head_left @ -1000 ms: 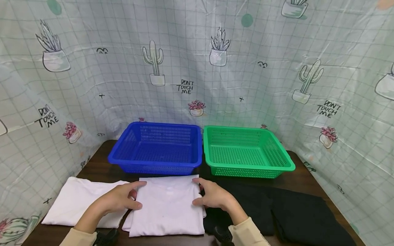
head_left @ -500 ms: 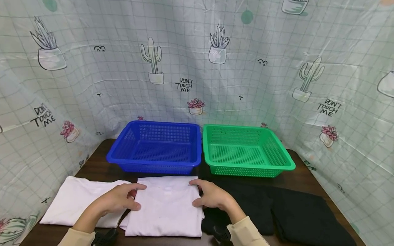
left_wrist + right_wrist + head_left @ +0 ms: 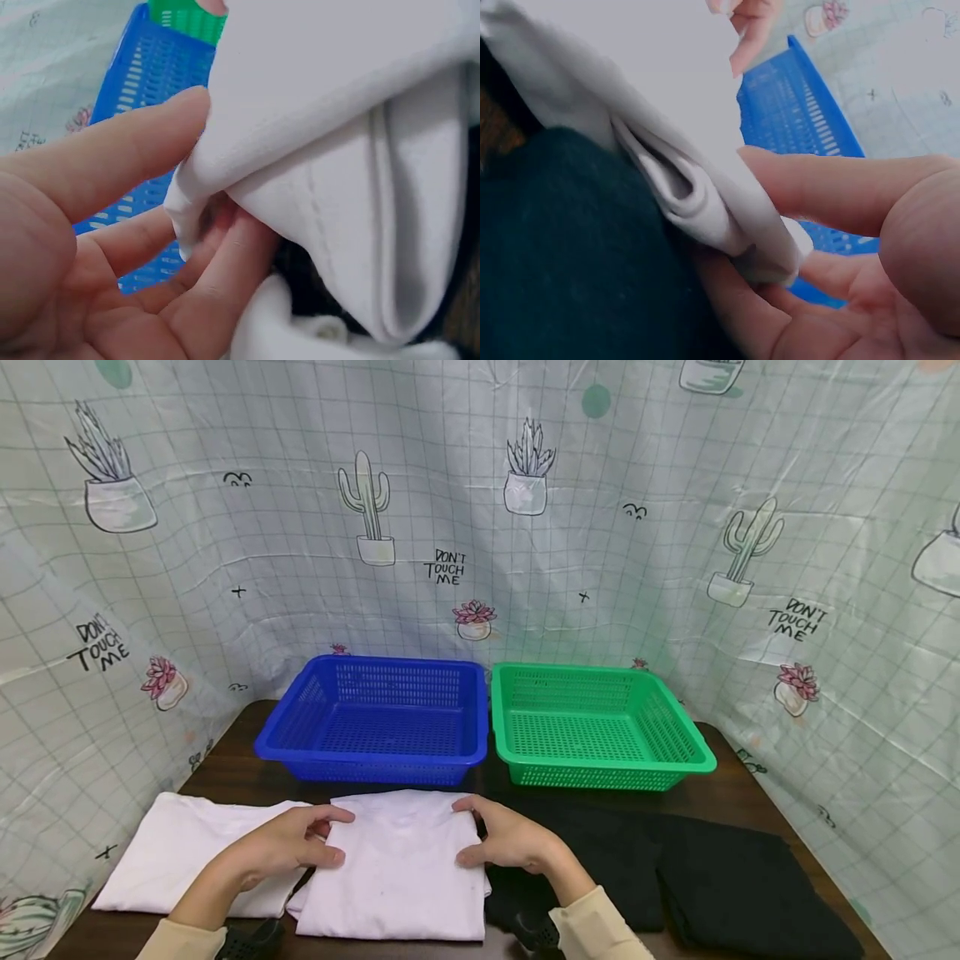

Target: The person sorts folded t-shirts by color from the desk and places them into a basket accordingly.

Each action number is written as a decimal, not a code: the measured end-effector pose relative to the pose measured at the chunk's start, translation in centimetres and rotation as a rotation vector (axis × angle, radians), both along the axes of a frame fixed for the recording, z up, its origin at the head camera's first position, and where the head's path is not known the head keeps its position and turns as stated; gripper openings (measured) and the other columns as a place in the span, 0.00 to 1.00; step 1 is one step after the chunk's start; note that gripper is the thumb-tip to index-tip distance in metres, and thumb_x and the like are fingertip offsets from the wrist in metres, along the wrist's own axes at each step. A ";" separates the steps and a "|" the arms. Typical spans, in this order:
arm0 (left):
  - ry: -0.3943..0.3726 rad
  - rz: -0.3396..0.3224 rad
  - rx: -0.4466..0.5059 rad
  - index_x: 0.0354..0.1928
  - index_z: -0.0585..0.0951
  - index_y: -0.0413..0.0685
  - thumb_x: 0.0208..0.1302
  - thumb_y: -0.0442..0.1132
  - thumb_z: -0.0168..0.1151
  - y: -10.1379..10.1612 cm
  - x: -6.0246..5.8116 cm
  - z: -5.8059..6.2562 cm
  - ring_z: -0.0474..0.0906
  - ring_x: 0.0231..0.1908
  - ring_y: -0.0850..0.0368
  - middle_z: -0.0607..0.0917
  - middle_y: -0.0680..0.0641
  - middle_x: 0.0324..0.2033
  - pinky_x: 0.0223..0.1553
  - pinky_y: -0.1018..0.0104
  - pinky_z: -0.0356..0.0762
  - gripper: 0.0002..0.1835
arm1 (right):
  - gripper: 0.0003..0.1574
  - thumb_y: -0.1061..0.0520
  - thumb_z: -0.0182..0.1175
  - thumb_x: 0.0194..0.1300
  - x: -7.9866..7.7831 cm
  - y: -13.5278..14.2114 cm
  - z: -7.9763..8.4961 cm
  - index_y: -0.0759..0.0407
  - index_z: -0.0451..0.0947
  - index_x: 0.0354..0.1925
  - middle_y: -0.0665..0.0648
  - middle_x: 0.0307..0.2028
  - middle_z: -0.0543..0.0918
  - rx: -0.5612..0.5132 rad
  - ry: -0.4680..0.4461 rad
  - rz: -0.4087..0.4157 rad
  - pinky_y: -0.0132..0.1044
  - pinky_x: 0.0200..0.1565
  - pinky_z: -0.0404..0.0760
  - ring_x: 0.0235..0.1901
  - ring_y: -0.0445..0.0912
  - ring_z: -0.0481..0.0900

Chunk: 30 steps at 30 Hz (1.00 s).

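Note:
In the head view a folded white T-shirt (image 3: 397, 877) lies at the near middle, its neckline toward the far edge. My left hand (image 3: 285, 843) holds its left side and my right hand (image 3: 513, 837) its right side. In the left wrist view the left thumb (image 3: 142, 146) lies at the top layer's edge, while fingers reach under the folded cloth (image 3: 300, 82). The right wrist view shows the right thumb (image 3: 817, 184) on the upper side and fingers below the layered edge. Fingertips under the shirt are hidden.
A blue basket (image 3: 371, 758) and a green basket (image 3: 600, 768) stand side by side behind the shirt. Another folded white garment (image 3: 187, 847) lies to the left. Two black folded garments, one nearer (image 3: 615, 868) and one farther right (image 3: 750, 885), lie on the dark table.
The right hand has shifted slightly left, closer to the left hand. The shirt's far edge has gone from straight to gently bowed. The whole view has drifted a little.

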<state>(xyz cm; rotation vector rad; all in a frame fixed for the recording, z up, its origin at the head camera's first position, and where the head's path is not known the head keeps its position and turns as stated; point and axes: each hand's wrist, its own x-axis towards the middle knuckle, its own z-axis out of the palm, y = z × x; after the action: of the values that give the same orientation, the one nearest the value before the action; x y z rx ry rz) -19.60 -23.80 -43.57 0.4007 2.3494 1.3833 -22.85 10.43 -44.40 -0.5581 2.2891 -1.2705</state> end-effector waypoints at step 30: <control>-0.101 0.002 0.156 0.72 0.61 0.39 0.58 0.37 0.71 -0.5 -0.5 -0.4 0.59 0.46 0.48 0.63 0.42 0.44 0.41 0.69 0.65 0.42 | 0.45 0.65 0.72 0.54 0.0 -0.4 -0.5 0.44 0.68 0.67 0.55 0.68 0.66 -0.040 -0.009 -0.031 0.45 0.55 0.74 0.58 0.47 0.66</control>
<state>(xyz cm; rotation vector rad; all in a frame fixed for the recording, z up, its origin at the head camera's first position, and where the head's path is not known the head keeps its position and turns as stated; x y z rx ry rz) -20.09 -24.26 -43.94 0.3637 2.1699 1.5565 -22.90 10.05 -44.89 -0.5322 2.2779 -1.3333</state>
